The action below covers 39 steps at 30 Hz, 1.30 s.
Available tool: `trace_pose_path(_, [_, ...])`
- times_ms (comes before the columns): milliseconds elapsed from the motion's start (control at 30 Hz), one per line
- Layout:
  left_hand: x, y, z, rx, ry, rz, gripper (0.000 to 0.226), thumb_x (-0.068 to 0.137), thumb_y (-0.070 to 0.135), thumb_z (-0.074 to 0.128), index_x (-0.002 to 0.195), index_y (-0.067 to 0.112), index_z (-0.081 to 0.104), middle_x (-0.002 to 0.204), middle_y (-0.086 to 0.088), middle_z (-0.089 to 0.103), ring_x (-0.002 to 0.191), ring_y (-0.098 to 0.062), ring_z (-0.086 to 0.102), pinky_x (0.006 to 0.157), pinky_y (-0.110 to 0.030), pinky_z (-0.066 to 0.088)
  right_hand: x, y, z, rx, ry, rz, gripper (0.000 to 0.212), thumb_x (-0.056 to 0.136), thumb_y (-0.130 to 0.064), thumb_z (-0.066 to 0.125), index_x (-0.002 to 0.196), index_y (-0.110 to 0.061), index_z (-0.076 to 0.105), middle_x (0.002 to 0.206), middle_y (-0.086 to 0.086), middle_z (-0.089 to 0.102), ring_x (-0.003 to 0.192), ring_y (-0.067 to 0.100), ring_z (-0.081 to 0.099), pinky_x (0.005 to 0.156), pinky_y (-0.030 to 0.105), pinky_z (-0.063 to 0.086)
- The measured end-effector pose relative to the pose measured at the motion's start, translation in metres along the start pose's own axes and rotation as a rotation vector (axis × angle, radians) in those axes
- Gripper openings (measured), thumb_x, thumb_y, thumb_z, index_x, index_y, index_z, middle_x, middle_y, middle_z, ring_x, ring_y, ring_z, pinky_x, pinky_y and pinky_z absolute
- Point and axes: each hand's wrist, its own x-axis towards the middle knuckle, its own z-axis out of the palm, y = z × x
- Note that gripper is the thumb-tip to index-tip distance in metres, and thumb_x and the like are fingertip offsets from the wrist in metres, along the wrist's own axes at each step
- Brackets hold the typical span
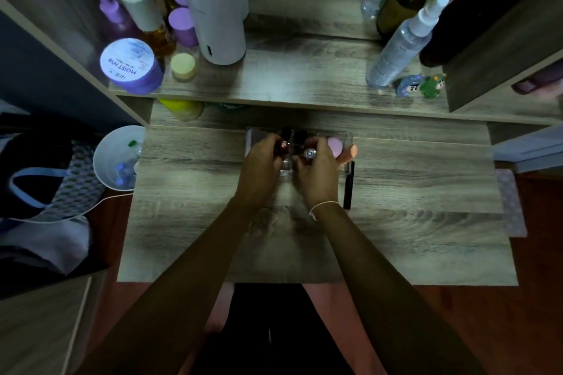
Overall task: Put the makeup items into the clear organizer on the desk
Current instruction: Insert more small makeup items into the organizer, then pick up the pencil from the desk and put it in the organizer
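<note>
Both hands at the clear organizer, mid-desk.

Left hand closed on one dark red tube; right hand closed on one silver-capped item. Inside organizer: one pink item, one peach stick. Beside it: one black pencil.

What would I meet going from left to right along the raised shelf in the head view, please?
Purple jar → small yellow-lidded jar → white cylinder → clear spray bottle → blue figurine → green figurine.
</note>
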Motion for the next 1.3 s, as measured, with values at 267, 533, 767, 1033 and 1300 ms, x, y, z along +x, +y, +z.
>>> trace_pose_path(267, [-0.003,0.006,-0.002,0.033,0.012,-0.059,0.043,0.083,0.005,0.064,0.123,0.006,0.049,0.12,-0.015,0.056,0.11,-0.022,0.053,0.085,-0.016,0.036,-0.009,0.003,0.002,0.163,0.069,0.167,0.054,0.079,-0.008,0.074,0.123,-0.019,0.046,0.123,0.01,0.062,0.104,0.02,0.066,0.09,0.03,0.055])
trace_pose_path(533, [-0.034,0.012,-0.017,0.048,0.049,-0.103,0.04,0.086,0.011,0.063,0.124,0.007,0.048,0.123,-0.019,0.052,0.096,-0.02,0.056,0.077,-0.02,0.042,-0.056,0.024,-0.015,0.096,0.114,0.13,0.029,0.085,-0.022,0.063,0.113,-0.022,0.054,0.096,0.002,0.061,0.084,0.016,0.06,0.074,0.033,0.054])
trace_pose_path(767, [-0.086,-0.01,-0.001,0.261,-0.105,0.009,0.024,0.084,0.004,0.059,0.108,0.001,0.061,0.109,-0.025,0.062,0.099,-0.039,0.058,0.082,-0.045,0.049,-0.068,0.064,-0.044,-0.135,0.25,0.161,0.027,0.084,-0.016,0.068,0.108,-0.009,0.059,0.107,0.015,0.057,0.096,0.03,0.057,0.081,0.038,0.047])
trace_pose_path(1033, [-0.114,-0.023,0.031,0.55,-0.379,0.139,0.054,0.088,0.04,0.041,0.132,0.008,0.047,0.14,-0.02,0.046,0.131,-0.038,0.041,0.106,-0.055,0.034,-0.061,0.082,-0.041,-0.191,0.169,0.302,0.05,0.081,-0.037,0.072,0.113,-0.005,0.053,0.115,0.019,0.055,0.106,0.038,0.056,0.088,0.045,0.049])
trace_pose_path(1300, [-0.115,-0.028,0.035,0.573,-0.424,0.103,0.062,0.091,0.049,0.032,0.142,0.013,0.033,0.151,-0.017,0.032,0.14,-0.034,0.026,0.111,-0.054,0.023,-0.059,0.088,-0.055,-0.138,0.118,0.456,0.022,0.077,-0.029,0.072,0.085,-0.01,0.064,0.082,0.014,0.072,0.086,0.034,0.067,0.071,0.031,0.045])
